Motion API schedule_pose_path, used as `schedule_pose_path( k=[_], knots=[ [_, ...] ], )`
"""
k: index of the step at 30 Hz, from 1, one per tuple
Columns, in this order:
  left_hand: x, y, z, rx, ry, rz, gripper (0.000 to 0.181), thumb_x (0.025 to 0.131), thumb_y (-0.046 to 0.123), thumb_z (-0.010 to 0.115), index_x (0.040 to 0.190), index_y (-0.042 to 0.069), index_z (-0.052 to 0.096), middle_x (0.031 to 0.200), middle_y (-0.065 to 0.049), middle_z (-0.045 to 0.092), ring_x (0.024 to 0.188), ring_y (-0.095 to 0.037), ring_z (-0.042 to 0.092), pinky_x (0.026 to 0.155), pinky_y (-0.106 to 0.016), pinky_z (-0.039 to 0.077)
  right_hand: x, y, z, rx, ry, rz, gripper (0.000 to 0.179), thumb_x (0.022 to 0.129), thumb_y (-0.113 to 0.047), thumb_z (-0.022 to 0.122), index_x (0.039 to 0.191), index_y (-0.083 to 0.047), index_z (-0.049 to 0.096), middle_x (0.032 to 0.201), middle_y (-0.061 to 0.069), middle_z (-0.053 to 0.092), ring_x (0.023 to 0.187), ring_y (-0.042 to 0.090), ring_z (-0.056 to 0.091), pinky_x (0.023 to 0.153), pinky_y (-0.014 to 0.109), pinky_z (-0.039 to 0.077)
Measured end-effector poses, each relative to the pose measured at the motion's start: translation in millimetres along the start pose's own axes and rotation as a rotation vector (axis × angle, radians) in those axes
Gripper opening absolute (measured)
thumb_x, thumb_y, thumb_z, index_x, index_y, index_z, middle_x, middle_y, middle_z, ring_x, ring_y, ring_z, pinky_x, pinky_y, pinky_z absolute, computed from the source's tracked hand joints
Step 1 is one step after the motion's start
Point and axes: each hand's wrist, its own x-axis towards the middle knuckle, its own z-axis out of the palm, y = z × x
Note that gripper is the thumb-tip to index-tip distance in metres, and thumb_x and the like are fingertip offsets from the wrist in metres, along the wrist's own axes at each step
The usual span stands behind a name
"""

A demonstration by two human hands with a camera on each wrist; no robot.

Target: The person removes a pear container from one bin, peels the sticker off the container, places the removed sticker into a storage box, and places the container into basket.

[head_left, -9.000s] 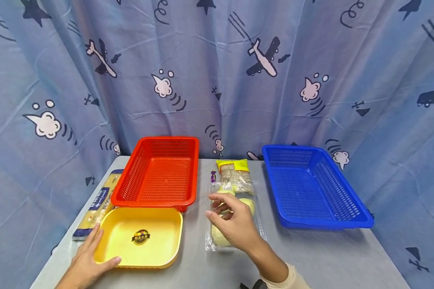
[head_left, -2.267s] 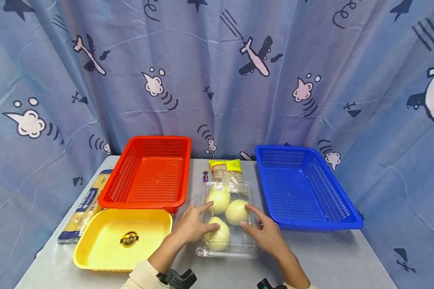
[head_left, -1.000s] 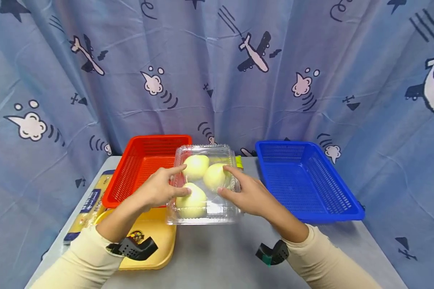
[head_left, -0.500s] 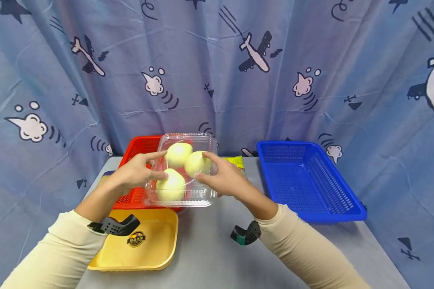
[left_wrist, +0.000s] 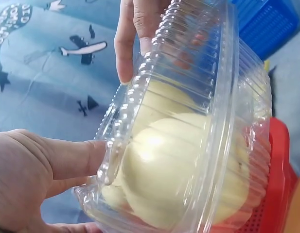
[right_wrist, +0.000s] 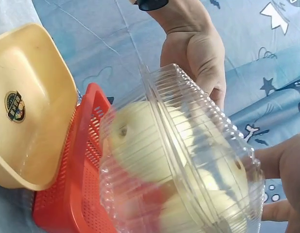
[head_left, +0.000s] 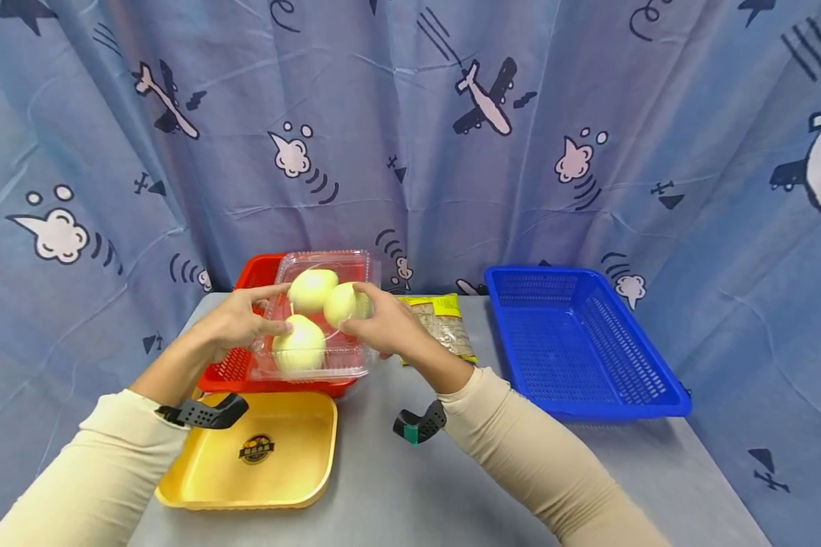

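A clear plastic clamshell box with three pale yellow pears inside is held over the red basket, tilted. My left hand grips its left side, while my right hand grips the right side. The lid looks closed in the left wrist view, where my left thumb and fingers press the box's edge. In the right wrist view the box is above the basket; whether it touches the rim I cannot tell.
A yellow tray with a round label stands in front of the red basket. Right of the box lies a yellow-topped clear food bag. The blue mesh basket stands at the right. A patterned curtain hangs behind the table.
Both hands took hold of the box of pears, lifted it off the table and carried it left over the red basket. The food bag behind it is uncovered. My left hand left the yellow tray.
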Motion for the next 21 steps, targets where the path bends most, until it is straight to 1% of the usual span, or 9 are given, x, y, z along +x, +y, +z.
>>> schedule_pose_path(
  k=[5,8,9,11,14,15,17,21],
  knots=[
    [4.3,-9.6,-6.3,0.021,0.008,-0.022,0.081,0.084,0.007,0.075,0.153,0.015,0.032,0.134,-0.028,0.032,0.045,-0.014,0.033,0.047,-0.027,0.047,12.4,-0.7,15.3,-0.016,0.014,0.007,0.066,0.084,-0.031,0.072,0.143,-0.029,0.045,0.118,0.009,0.056,0.054,0.021,0.051,0.047,0.034,0.052],
    [8.0,-16.3,-9.8,0.042,0.022,-0.025,0.081,0.084,0.008,0.075,0.152,0.015,0.032,0.132,-0.028,0.032,0.046,-0.014,0.034,0.048,-0.028,0.047,19.7,-0.9,24.7,-0.043,0.027,0.008,0.066,0.084,-0.031,0.072,0.144,-0.028,0.044,0.119,0.009,0.056,0.06,0.023,0.056,0.049,0.035,0.053],
    [9.4,-18.7,-11.0,0.044,0.026,-0.025,0.08,0.084,0.007,0.074,0.152,0.014,0.032,0.132,-0.028,0.032,0.047,-0.015,0.035,0.048,-0.028,0.047,22.2,-0.9,27.9,-0.05,0.031,0.007,0.066,0.084,-0.031,0.071,0.144,-0.028,0.044,0.122,0.008,0.056,0.066,0.023,0.058,0.053,0.035,0.054],
    [12.1,-23.6,-13.3,0.047,0.033,-0.023,0.08,0.085,0.007,0.074,0.152,0.013,0.032,0.131,-0.028,0.032,0.048,-0.015,0.036,0.049,-0.028,0.046,27.4,-0.6,34.7,-0.079,0.05,0.0,0.065,0.085,-0.031,0.071,0.144,-0.027,0.045,0.126,0.007,0.057,0.08,0.024,0.06,0.064,0.037,0.055],
    [15.8,-31.1,-16.2,0.053,0.044,-0.022,0.079,0.085,0.007,0.074,0.152,0.012,0.032,0.132,-0.03,0.032,0.048,-0.016,0.035,0.049,-0.027,0.045,35.6,0.3,45.0,-0.141,0.08,-0.013,0.065,0.085,-0.031,0.071,0.144,-0.026,0.045,0.13,0.004,0.057,0.098,0.027,0.057,0.08,0.041,0.05],
    [17.3,-33.6,-17.1,0.056,0.048,-0.021,0.079,0.085,0.007,0.074,0.152,0.013,0.032,0.134,-0.031,0.032,0.048,-0.015,0.035,0.049,-0.027,0.045,38.6,0.7,48.1,-0.162,0.089,-0.022,0.064,0.085,-0.031,0.07,0.144,-0.025,0.046,0.129,0.003,0.058,0.101,0.027,0.055,0.082,0.041,0.048],
    [20.5,-38.4,-18.7,0.058,0.056,-0.018,0.079,0.085,0.007,0.074,0.152,0.012,0.032,0.137,-0.032,0.031,0.048,-0.015,0.035,0.049,-0.028,0.044,43.9,1.5,53.8,-0.201,0.097,-0.032,0.064,0.086,-0.031,0.069,0.145,-0.025,0.045,0.128,0.003,0.059,0.101,0.028,0.055,0.084,0.042,0.047],
    [27.7,-46.8,-22.9,0.063,0.068,-0.023,0.08,0.085,0.005,0.073,0.152,0.012,0.032,0.141,-0.033,0.028,0.049,-0.014,0.034,0.049,-0.028,0.043,52.5,0.2,63.0,-0.218,0.092,-0.019,0.065,0.087,-0.03,0.069,0.146,-0.024,0.043,0.128,0.003,0.059,0.099,0.026,0.055,0.083,0.042,0.049]
  ],
)
